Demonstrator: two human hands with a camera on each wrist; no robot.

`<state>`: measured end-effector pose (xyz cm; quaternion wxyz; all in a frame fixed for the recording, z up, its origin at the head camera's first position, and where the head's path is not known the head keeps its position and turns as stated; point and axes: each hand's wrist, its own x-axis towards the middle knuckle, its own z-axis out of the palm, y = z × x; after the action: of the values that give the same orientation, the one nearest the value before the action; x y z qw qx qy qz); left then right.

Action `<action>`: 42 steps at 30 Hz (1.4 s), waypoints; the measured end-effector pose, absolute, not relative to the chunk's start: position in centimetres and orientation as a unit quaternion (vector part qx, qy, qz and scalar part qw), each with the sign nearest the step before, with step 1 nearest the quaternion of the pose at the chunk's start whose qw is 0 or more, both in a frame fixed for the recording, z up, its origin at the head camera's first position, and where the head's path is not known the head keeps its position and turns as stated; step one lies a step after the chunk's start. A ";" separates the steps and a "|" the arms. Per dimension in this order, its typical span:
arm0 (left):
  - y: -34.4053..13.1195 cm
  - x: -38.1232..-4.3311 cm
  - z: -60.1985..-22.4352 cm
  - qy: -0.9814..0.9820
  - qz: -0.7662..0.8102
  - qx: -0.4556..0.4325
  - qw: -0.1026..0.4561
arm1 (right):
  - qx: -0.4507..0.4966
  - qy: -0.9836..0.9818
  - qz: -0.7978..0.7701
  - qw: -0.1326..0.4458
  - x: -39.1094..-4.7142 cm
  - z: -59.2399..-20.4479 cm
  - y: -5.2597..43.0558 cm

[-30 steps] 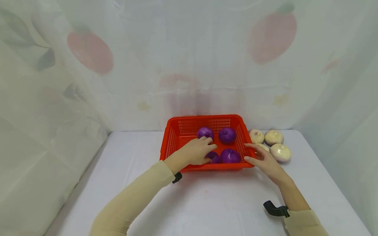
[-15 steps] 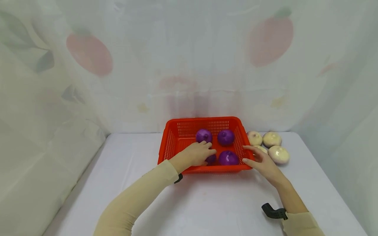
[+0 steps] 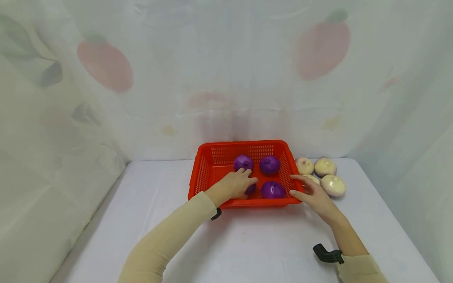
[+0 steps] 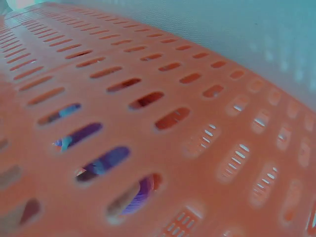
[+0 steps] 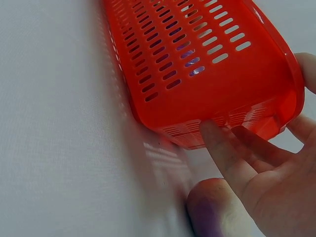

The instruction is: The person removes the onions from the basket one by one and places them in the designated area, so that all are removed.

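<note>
A red plastic basket [image 3: 247,203] with slotted sides holds several purple onions. My left hand [image 3: 233,184] reaches over its front rim, fingers curled down round the front-left onion [image 3: 251,190], which is mostly hidden under them. To the right of that hand lies another onion [image 3: 273,190], with two more behind, one at the back left [image 3: 243,163] and one at the back right [image 3: 269,165]. My right hand [image 3: 316,196] grips the basket's right end, with thumb and fingers on opposite sides of the wall in the right wrist view. Through the basket's slots [image 4: 98,160], the left wrist view shows bits of purple.
Several pale round vegetables, like turnips, cluster right of the basket; one [image 3: 333,186] lies just behind my right hand, and one [image 5: 217,207] shows a purple side. White cloth covers the table [image 3: 244,243]. A printed curtain [image 3: 219,70] hangs directly behind.
My left fingers have come down further over the front-left onion, covering more of it. The right hand keeps its hold on the basket's end. The head view has shifted slightly.
</note>
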<state>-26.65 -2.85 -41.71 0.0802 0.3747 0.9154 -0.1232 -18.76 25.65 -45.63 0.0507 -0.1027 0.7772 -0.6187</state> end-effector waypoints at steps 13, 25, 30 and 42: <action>-4.3 -26.8 -39.1 0.942 -0.055 0.319 0.085 | -0.109 0.776 -0.619 0.052 -18.9 -45.6 25.7; -7.3 -25.8 -35.8 0.942 -0.055 0.326 0.048 | -0.110 0.778 -0.616 0.052 -19.0 -45.5 26.0; -9.2 -25.6 -34.0 0.946 -0.053 0.320 0.028 | -0.110 0.777 -0.617 0.052 -19.0 -45.5 26.1; -14.3 -27.1 -32.8 0.955 -0.053 0.291 -0.027 | -0.114 0.771 -0.624 0.057 -19.1 -45.7 26.1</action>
<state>-27.14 -14.28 -32.78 -0.0274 0.2911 0.9548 -0.0527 -19.08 26.11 -45.68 0.0567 -0.1138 0.7710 -0.6241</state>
